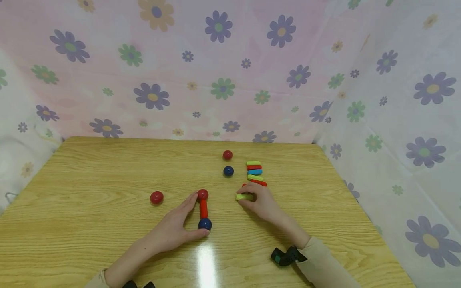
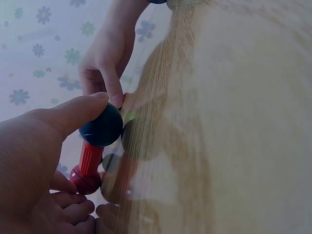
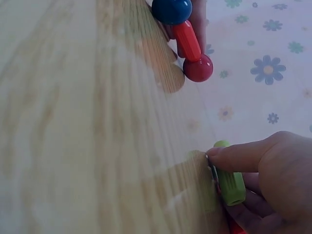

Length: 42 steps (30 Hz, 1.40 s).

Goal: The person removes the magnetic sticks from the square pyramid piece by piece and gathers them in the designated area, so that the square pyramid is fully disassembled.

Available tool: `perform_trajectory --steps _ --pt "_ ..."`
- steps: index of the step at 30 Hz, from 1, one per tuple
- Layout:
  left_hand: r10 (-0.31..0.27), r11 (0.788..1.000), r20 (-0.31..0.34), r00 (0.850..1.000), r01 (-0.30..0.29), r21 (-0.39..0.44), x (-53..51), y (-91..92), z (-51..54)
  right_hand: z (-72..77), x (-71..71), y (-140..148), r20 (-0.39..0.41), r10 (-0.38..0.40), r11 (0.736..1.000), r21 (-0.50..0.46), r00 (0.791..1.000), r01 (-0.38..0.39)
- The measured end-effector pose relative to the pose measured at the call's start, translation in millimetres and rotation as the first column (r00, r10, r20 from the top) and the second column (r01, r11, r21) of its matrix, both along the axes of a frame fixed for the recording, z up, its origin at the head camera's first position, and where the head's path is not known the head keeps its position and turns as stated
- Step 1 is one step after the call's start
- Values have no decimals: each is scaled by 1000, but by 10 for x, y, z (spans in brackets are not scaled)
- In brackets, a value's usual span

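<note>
A red ball (image 1: 203,194), a red rod (image 1: 203,209) and a dark blue ball (image 1: 205,224) are joined in a line on the wooden table. My left hand (image 1: 168,231) holds this piece lengthwise, its thumb against the blue ball and its fingertips at the red one. To the right, my right hand (image 1: 264,203) pinches a yellow-green rod (image 3: 230,183) between thumb and fingers, at the near end of a column of rods. In the left wrist view the joined blue ball (image 2: 103,126) sits under the thumb.
A loose red ball (image 1: 156,197) lies left of my left hand. Farther back are another red ball (image 1: 227,155) and a dark blue ball (image 1: 228,171). Several coloured rods, including a blue rod (image 1: 254,172), lie beyond my right hand. Flowered cloth (image 1: 223,108) hangs behind the table.
</note>
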State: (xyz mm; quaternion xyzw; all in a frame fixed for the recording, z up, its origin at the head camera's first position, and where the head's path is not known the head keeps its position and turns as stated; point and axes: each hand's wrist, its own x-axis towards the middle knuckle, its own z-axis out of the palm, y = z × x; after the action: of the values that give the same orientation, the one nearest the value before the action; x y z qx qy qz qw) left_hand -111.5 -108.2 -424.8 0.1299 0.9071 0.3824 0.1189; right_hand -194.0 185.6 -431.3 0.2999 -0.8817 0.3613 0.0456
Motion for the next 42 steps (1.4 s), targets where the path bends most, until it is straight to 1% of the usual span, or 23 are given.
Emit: perform_trajectory --steps 2,4,11,21,24,28,32,34,36,39,40,42 --pt "-1 1000 1 1000 1 1 -3 0 -1 -12 -11 15 -28 -5 1000 -10 1000 5" --pt "-2 1000 1 1000 2 1 -5 0 -4 -13 -19 24 -31 -12 1000 -22 999 11" --pt "-4 1000 3 1000 4 6 -2 -3 -5 -40 -51 51 -17 -36 999 -31 999 35" --pt "0 1000 11 1000 0 8 1 -2 3 -53 -64 62 1 -41 999 -29 999 41" --pt "0 1000 9 1000 0 8 1 -3 0 -40 -60 59 9 -42 999 -31 999 43" --pt "0 1000 12 1000 0 6 -1 -4 0 -21 -69 48 -4 -41 999 -33 999 41" --pt "1 1000 15 1000 -1 1 -1 -5 6 81 -74 -8 -21 -37 999 -33 999 37" --pt "1 1000 15 1000 -1 3 1 -7 10 167 -62 -72 15 -38 999 -18 999 38" --pt "0 1000 12 1000 0 3 4 -9 13 245 -57 -168 78 -9 1000 -8 997 10" --pt "-1 1000 10 1000 1 8 5 -11 14 317 -69 -369 172 60 998 6 983 -62" --pt "-3 1000 9 1000 3 11 5 -10 15 330 -78 -440 194 92 996 3 977 -94" --pt "-7 1000 9 1000 7 18 4 -6 15 329 -101 -575 213 148 988 -3 966 -151"
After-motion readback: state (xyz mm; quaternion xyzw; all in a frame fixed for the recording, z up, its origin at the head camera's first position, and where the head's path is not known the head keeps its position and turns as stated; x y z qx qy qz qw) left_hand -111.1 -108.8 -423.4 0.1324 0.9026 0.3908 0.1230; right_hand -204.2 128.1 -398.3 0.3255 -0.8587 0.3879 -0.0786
